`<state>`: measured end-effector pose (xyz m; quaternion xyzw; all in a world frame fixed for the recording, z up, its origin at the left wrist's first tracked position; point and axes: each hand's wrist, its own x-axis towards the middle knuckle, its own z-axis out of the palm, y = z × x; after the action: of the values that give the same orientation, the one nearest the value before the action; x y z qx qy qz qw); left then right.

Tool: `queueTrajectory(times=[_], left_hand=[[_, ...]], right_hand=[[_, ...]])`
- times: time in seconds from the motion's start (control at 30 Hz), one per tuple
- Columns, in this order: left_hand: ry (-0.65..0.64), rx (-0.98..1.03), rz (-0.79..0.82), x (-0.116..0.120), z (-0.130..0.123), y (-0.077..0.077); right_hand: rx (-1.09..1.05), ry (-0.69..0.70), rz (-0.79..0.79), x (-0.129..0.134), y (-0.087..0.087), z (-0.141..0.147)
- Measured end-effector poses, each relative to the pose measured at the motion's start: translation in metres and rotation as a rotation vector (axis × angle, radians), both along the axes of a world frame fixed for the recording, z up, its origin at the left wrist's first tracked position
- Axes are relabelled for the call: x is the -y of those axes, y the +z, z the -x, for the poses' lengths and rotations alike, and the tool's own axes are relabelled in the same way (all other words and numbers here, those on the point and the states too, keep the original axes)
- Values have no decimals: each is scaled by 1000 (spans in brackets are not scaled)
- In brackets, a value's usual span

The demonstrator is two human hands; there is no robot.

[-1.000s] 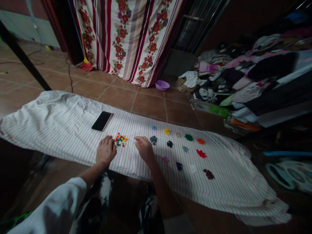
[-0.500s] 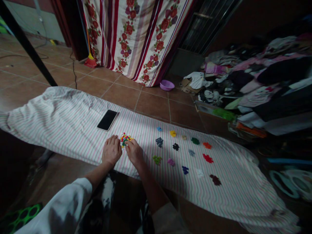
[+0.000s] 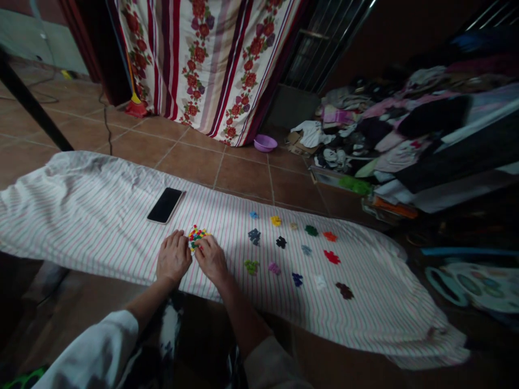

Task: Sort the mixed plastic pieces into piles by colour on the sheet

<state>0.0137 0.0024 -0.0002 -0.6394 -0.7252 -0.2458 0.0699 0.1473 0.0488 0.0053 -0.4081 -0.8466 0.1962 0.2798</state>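
A mixed cluster of tiny coloured pieces (image 3: 196, 233), red, yellow, green and white, lies on the striped cloth (image 3: 109, 216) between my hands. Along its left edge rests my left hand (image 3: 174, 256), palm down with the fingers stretched out. My right hand (image 3: 211, 260) reaches in from the other side, thumb and fingertips drawn together at the cluster's lower right. Whatever is between those fingertips is too small to make out. Farther right sit several single-colour piles, among them a dark grey pile (image 3: 254, 236), a lime green pile (image 3: 251, 267) and a red pile (image 3: 332, 256).
A phone (image 3: 165, 205) lies face up beyond my left hand. More piles, such as the brown pile (image 3: 344, 290), spread to the right. On the tiled floor behind are a purple basin (image 3: 265, 143), a broom (image 3: 137, 106) and a heap of clothes (image 3: 389, 119).
The view has shifted, so the cloth and piles appear farther left. Both hands stay around the mixed cluster, the right fingertips still at its lower right side.
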Motion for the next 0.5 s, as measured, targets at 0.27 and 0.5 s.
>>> queueTrajectory(times=[0.27, 0.5], left_hand=[[-4, -59, -28, 0, 2, -2], [-9, -54, -16, 1, 1, 2]], right_hand=[[-30, 26, 70, 1, 4, -3], [-109, -6, 120, 2, 14, -12]])
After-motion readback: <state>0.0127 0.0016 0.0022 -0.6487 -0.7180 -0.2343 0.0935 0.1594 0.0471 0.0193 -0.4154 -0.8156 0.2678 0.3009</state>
